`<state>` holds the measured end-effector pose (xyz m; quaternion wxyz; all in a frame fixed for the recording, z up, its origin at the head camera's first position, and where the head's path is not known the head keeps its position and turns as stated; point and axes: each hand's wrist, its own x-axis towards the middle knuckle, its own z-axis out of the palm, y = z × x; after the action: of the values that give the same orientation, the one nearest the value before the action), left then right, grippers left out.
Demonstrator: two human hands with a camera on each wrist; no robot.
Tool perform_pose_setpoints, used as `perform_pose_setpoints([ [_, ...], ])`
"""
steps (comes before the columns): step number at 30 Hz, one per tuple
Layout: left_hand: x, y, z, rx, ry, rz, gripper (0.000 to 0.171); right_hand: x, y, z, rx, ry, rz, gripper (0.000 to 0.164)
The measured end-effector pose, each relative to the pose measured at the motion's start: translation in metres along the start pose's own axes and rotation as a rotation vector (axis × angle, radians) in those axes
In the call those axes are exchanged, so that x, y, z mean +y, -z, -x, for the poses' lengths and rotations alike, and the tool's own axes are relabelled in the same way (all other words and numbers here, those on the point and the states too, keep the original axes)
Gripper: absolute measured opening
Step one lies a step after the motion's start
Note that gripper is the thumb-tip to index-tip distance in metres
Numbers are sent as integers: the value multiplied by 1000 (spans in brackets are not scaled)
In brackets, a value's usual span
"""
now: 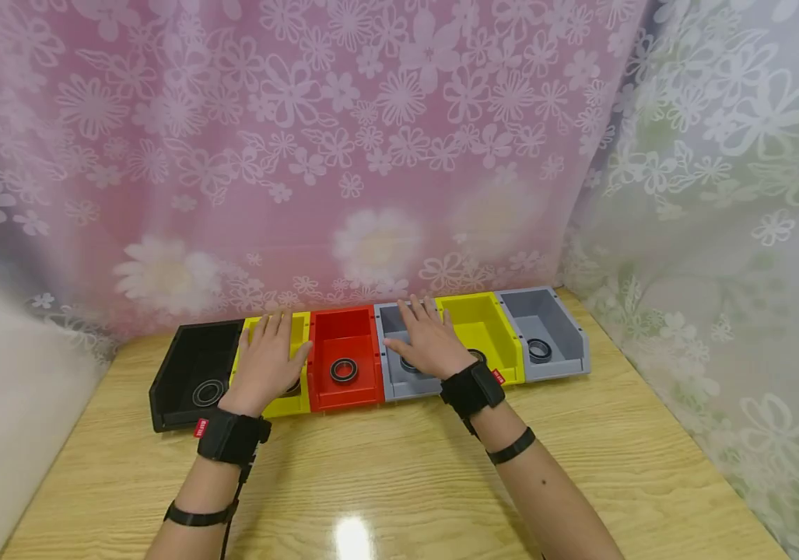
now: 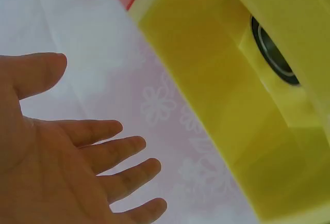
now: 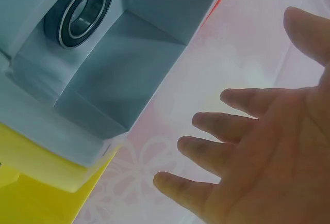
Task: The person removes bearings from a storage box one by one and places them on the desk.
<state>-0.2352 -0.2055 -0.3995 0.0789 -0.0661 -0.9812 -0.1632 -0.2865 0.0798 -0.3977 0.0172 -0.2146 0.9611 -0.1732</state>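
Fingers spread and straight, my left hand (image 1: 268, 365) is held over the left yellow bin (image 1: 297, 333), palm down and holding nothing. Inside that bin a ball bearing (image 2: 260, 49) shows in the left wrist view. My right hand (image 1: 430, 340), also with extended fingers and nothing in its grasp, hovers over the middle grey bin (image 1: 390, 320). A dark-sealed bearing (image 3: 53, 25) lies in it, partly hidden by the hand in the head view. Between the hands, the red bin (image 1: 345, 330) has a bearing (image 1: 334, 372) near its front.
A black bin (image 1: 206, 350) with a bearing (image 1: 198, 394) ends the row at left. On the right come another yellow bin (image 1: 476, 320), its bearing mostly covered by the right wrist, and a grey bin (image 1: 528, 307) with a bearing (image 1: 540, 359). Floral curtains (image 1: 371, 155) hang behind the wooden table (image 1: 399, 474).
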Motion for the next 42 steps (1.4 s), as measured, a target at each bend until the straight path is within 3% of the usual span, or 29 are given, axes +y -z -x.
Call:
perform_pose_setpoints([
  [6, -24, 22, 36, 148, 54, 30, 66, -9, 0, -1, 14, 40, -11, 81],
  [12, -80, 49, 62, 268, 177, 43, 61, -28, 7, -4, 91, 110, -27, 77],
  [15, -109, 59, 69, 236, 257, 56, 63, -48, 13, -10, 96, 157, -41, 75],
  [18, -132, 63, 77, 161, 334, 63, 62, -74, 15, -17, 81, 216, -38, 74],
  [24, -157, 55, 80, 1, 431, 32, 62, -130, 9, -29, 80, 336, 4, 68],
  [28, -167, 44, 77, -55, 434, 19, 60, -169, -2, -36, 70, 397, 28, 71],
  [34, -173, 35, 75, -56, 444, 41, 54, -218, -35, -48, -9, 464, 114, 74],
  [42, -175, 33, 76, -67, 473, 57, 51, -255, -89, -75, -120, 460, 178, 70],
])
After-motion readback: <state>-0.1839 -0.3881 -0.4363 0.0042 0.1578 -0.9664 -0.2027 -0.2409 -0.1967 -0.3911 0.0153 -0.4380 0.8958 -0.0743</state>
